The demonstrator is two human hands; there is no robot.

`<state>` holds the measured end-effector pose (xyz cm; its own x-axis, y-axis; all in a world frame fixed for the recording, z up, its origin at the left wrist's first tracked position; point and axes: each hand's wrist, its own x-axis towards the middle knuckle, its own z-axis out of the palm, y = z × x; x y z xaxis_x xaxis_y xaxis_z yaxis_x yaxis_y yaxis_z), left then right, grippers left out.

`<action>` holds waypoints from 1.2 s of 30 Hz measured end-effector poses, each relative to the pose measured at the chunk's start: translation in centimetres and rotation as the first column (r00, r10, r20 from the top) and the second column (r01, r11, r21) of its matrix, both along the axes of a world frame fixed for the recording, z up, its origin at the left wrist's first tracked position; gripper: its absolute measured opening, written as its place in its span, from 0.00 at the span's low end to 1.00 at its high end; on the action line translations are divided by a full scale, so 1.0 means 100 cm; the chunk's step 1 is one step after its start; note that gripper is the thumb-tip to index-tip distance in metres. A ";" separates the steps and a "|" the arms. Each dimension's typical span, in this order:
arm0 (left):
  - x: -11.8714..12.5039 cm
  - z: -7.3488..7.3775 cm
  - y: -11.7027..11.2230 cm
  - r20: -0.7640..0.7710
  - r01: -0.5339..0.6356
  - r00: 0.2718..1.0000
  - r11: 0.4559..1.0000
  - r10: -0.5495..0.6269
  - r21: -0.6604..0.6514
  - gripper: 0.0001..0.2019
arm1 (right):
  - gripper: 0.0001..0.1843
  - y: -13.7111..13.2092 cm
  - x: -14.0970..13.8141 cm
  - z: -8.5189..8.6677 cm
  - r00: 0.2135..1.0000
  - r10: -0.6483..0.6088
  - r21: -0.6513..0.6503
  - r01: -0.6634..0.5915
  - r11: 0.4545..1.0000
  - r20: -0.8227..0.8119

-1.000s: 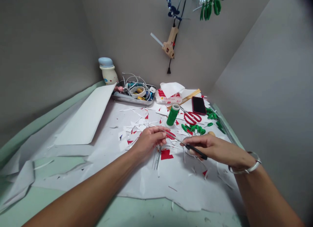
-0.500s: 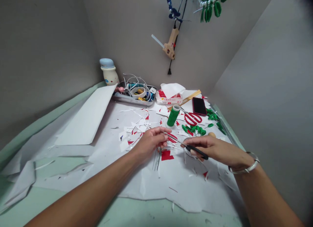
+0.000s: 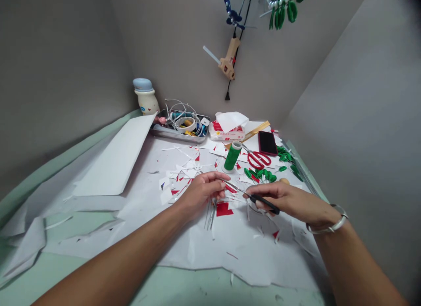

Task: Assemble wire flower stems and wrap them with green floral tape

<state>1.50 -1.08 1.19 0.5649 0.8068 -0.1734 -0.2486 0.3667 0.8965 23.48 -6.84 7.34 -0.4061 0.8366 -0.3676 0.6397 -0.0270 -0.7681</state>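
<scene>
Head view: my right hand (image 3: 279,198) is closed on a black-handled steel tool (image 3: 265,204), its thin tip reaching to my left hand (image 3: 204,192), whose fingers curl just beside it; I cannot tell whether they grip it. Beneath them, white paper (image 3: 230,249) is strewn with jagged red scraps (image 3: 224,209). At 12 o'clock, a steel tray (image 3: 171,135) holds coiled white cables (image 3: 174,113) and a tape roll (image 3: 186,124). At 1 o'clock, a green thread spool (image 3: 233,156) stands upright near red scissors (image 3: 259,160). My hands sit almost where they were earlier.
</scene>
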 end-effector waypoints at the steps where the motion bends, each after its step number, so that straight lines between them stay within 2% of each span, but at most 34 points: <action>1: 0.000 0.000 0.000 0.005 0.001 1.000 1.000 -0.001 -0.004 0.08 | 0.22 0.000 0.000 0.000 1.000 0.003 0.005 -0.003 1.000 0.011; 7: -0.001 -0.004 0.002 0.025 -0.003 1.000 1.000 0.004 -0.005 0.08 | 0.23 0.000 -0.001 0.001 0.996 -0.006 0.001 0.006 1.000 0.088; 11: -0.002 -0.007 0.005 0.050 -0.018 0.999 0.999 0.020 -0.028 0.08 | 0.26 0.001 0.008 0.000 0.999 0.018 -0.055 -0.016 0.998 0.046; 16: -0.003 -0.008 0.011 0.122 -0.147 0.980 0.986 0.156 -0.075 0.08 | 0.24 -0.005 0.027 0.001 0.999 0.037 -0.128 -0.039 0.991 -0.021; 20: -0.004 -0.008 0.013 0.143 -0.208 0.965 0.975 0.218 -0.082 0.09 | 0.13 -0.008 0.025 -0.003 0.973 0.192 -0.108 -0.179 0.978 0.128; 22: -0.004 -0.009 0.013 0.141 -0.201 0.967 0.977 0.210 -0.075 0.09 | 0.13 -0.009 0.018 -0.007 0.942 0.244 -0.055 -0.238 0.970 0.231; 25: -0.003 -0.009 0.012 0.139 -0.183 0.972 0.981 0.189 -0.058 0.08 | 0.15 -0.009 0.008 -0.011 0.924 0.243 -0.013 -0.250 0.968 0.296; 29: -0.002 -0.010 0.010 0.134 -0.154 0.978 0.987 0.159 -0.049 0.08 | 0.15 -0.011 0.003 -0.007 0.921 0.262 0.010 -0.277 0.961 0.288; 31: -0.001 -0.010 0.010 0.135 -0.143 0.980 0.989 0.149 -0.047 0.08 | 0.12 -0.011 0.000 -0.004 0.934 0.220 0.086 -0.253 0.964 0.281; 33: -0.001 -0.010 0.009 0.141 -0.133 0.980 0.990 0.138 -0.043 0.08 | 0.11 -0.008 -0.006 -0.003 0.971 0.047 0.263 -0.110 0.959 0.236; 34: -0.001 -0.010 0.009 0.146 -0.128 0.980 0.991 0.133 -0.040 0.08 | 0.12 -0.005 -0.010 -0.005 0.978 -0.093 0.372 0.017 0.928 0.186; 35: 0.000 -0.009 0.009 0.148 -0.125 0.980 0.991 0.130 -0.039 0.08 | 0.14 -0.001 -0.015 -0.008 0.970 -0.222 0.474 0.148 0.868 0.104; 36: 0.000 -0.009 0.008 0.149 -0.124 0.980 0.991 0.129 -0.041 0.08 | 0.17 0.003 -0.020 -0.013 0.962 -0.271 0.528 0.217 0.821 0.026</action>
<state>1.45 -0.24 0.27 0.4799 0.8690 -0.1205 -0.4262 0.3510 0.8337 21.49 -6.58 6.08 -0.1485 0.9817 0.1194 0.7362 0.1903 -0.6494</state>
